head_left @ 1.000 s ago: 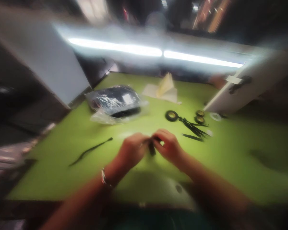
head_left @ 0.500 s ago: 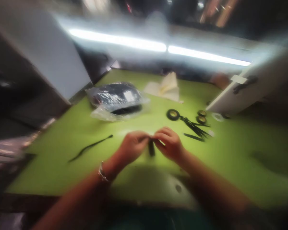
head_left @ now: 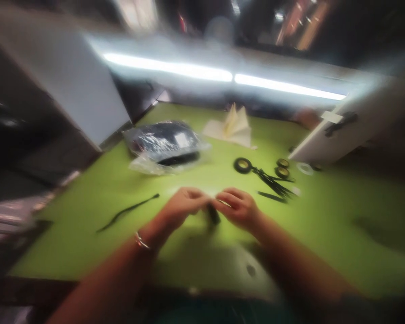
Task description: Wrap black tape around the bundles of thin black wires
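Fingertips together, my left hand (head_left: 184,204) and my right hand (head_left: 240,208) meet over the middle of the green table (head_left: 97,189). Both pinch the top of a short black strip (head_left: 213,215), which dangles below the fingers; its exact kind is blurred. Left of my hands lies a thin black cord or strap (head_left: 128,211) with a small thicker end. To the right are a bundle of black strips (head_left: 273,183) and a black tape roll (head_left: 242,165) with a yellowish core.
Behind my left hand sits a clear plastic bag (head_left: 168,141) with dark contents. Folded cream paper (head_left: 236,128) stands farther back. Two smaller tape rolls (head_left: 282,172) and a white ring (head_left: 304,168) lie near the right panel (head_left: 327,139). A grey panel (head_left: 97,94) rises at left.
The dangling strip has swung from nearly upright to a slant, its lower end to the right. My hands stay together with small finger shifts; the view has tilted slightly.
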`<state>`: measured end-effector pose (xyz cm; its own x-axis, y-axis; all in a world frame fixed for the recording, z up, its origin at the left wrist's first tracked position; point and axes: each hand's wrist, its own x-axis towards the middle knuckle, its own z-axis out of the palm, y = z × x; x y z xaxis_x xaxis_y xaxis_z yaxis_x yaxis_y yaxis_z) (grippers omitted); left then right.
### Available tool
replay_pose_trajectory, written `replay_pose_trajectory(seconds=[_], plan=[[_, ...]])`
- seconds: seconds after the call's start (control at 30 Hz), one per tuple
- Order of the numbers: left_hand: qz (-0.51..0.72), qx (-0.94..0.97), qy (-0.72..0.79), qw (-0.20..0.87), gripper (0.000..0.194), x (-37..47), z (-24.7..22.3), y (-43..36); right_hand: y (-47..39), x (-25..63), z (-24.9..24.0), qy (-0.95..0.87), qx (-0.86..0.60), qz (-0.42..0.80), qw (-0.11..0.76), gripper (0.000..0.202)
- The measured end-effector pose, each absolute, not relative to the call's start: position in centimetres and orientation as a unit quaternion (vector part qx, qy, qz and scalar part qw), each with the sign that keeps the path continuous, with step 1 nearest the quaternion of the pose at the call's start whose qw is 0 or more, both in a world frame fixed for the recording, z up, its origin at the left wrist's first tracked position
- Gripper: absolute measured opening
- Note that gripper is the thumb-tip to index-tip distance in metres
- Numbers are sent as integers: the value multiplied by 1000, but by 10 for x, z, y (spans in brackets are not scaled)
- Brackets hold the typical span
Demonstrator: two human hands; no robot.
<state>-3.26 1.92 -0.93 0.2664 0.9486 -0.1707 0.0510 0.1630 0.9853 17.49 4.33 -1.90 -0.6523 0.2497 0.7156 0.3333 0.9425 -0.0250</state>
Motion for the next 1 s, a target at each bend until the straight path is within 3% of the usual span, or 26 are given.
replay_pose_trajectory(seconds=[0.13, 0.27, 0.43, 0.77, 1.0], plan=[[387, 578, 475, 538, 27, -32, -8, 19, 42, 171, -14, -888, -176, 35, 423, 23], [413, 621, 484, 457, 25, -29, -2, 14, 42, 172, -1, -778, -325, 219, 492, 14], [416, 657, 500, 381, 22, -24, -1, 10, 40, 169, 6, -734, -394, 341, 435, 13], [429, 719, 487, 250, 21, -19, -8, 9, 29, 156, -12, -843, -351, 50, 405, 11], [373, 630, 516, 444, 20, -22, -7, 12, 33, 160, -26, -873, -273, -152, 374, 12]])
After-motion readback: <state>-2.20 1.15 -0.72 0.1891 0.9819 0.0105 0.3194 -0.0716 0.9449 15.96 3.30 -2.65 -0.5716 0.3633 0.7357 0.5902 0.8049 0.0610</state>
